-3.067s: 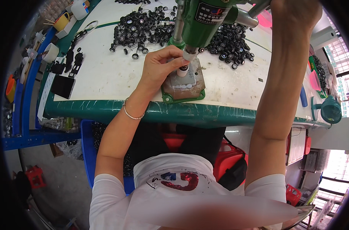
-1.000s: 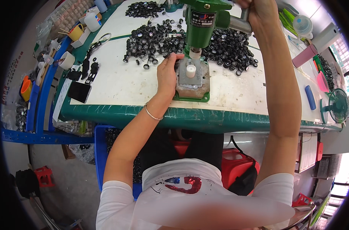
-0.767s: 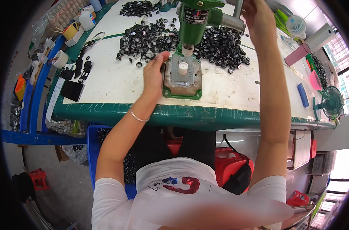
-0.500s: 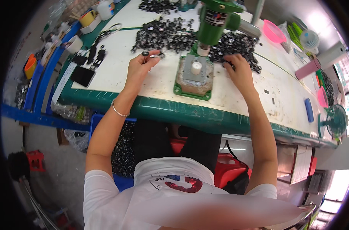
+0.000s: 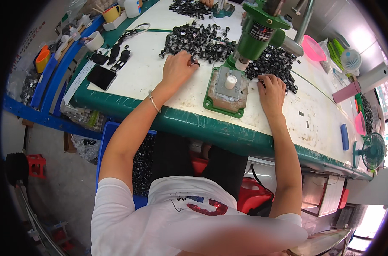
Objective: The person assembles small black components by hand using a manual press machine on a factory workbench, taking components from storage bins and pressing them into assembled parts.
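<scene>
My left hand (image 5: 177,71) is closed on a small round black part (image 5: 194,62) beside the left heap of black parts (image 5: 194,40). At the near edge of the right heap (image 5: 273,63), my right hand (image 5: 271,94) has its fingers bent round a small black part (image 5: 261,82), mostly hidden by them. Between my hands stands a green hand press (image 5: 256,36). A white cylindrical post (image 5: 230,82) rises from the grey plate (image 5: 223,91) on its base, under the ram, and nothing is seen on top of it.
A black phone (image 5: 102,77) and black strap-like pieces (image 5: 120,59) lie at the left. Farther off are a pink basin (image 5: 313,49), a blue bar (image 5: 344,136) and a green fan (image 5: 373,150). Another person's hand (image 5: 207,2) shows at the far edge. A blue bin (image 5: 103,149) stands below the table.
My left hand has turned over, its back now uppermost, and moved toward the press. My right hand has drawn back slightly from the right heap. The whole view has shifted and tilted.
</scene>
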`<state>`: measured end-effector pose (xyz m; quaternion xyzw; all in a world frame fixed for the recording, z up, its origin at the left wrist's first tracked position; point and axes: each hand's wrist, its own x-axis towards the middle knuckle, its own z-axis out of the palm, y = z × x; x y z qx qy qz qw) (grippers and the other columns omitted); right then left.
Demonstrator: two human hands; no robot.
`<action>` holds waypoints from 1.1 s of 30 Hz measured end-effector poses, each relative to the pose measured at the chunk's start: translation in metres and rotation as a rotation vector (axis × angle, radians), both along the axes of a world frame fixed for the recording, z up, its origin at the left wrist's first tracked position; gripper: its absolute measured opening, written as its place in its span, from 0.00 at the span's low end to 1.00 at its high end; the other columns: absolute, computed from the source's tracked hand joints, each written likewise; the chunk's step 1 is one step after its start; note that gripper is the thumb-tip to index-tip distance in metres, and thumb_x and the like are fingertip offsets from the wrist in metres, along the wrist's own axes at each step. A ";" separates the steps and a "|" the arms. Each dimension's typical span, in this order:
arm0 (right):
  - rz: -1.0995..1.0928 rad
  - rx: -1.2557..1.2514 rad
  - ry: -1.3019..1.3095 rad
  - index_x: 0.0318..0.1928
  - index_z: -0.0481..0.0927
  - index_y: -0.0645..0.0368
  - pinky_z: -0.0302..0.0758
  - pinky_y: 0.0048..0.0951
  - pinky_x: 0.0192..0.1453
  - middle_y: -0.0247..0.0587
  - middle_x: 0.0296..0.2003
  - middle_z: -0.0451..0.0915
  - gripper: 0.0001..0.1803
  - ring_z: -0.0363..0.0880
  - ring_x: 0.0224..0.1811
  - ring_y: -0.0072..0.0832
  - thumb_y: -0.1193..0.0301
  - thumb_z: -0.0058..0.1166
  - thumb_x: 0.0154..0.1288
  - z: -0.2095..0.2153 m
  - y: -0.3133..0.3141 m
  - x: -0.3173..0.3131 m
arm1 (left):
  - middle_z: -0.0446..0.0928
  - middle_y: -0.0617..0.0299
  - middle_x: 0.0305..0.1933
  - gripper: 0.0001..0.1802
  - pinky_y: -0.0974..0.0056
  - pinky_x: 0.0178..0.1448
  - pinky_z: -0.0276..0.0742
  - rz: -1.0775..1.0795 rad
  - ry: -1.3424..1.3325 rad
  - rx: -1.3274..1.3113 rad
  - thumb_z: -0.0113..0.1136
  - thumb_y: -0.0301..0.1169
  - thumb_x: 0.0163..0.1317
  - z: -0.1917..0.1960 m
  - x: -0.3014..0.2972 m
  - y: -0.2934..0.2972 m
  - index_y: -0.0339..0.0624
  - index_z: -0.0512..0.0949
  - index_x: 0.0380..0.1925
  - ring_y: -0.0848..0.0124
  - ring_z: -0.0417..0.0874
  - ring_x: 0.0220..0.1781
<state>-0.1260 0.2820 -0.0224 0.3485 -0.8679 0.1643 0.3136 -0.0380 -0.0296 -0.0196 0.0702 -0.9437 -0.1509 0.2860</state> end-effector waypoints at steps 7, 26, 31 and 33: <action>0.327 -0.499 -0.438 0.50 0.83 0.61 0.75 0.30 0.50 0.43 0.44 0.79 0.14 0.80 0.42 0.32 0.76 0.61 0.63 0.025 -0.020 0.031 | 0.82 0.62 0.34 0.11 0.73 0.27 0.72 -0.395 0.054 1.398 0.67 0.31 0.58 0.010 0.018 0.006 0.37 0.81 0.37 0.77 0.77 0.29; 0.393 -0.750 -0.834 0.59 0.77 0.58 0.75 0.24 0.54 0.37 0.48 0.80 0.22 0.79 0.48 0.21 0.70 0.61 0.65 0.041 -0.034 0.032 | 0.81 0.63 0.32 0.08 0.74 0.32 0.66 -0.587 -0.237 1.358 0.67 0.26 0.61 0.030 0.026 0.045 0.31 0.85 0.37 0.79 0.75 0.30; 0.271 -1.054 -0.856 0.57 0.78 0.65 0.77 0.23 0.45 0.36 0.41 0.83 0.18 0.80 0.37 0.21 0.68 0.54 0.72 0.100 0.004 -0.010 | 0.78 0.67 0.34 0.08 0.72 0.37 0.65 -0.704 -0.005 1.109 0.69 0.22 0.56 0.034 0.011 0.072 0.35 0.87 0.37 0.80 0.71 0.33; 0.395 -1.041 -0.847 0.58 0.77 0.66 0.75 0.28 0.51 0.38 0.46 0.81 0.21 0.79 0.44 0.23 0.63 0.48 0.74 0.131 0.014 -0.024 | 0.79 0.67 0.34 0.08 0.72 0.38 0.65 -0.735 0.000 1.157 0.69 0.23 0.56 0.034 0.007 0.076 0.35 0.87 0.37 0.80 0.72 0.35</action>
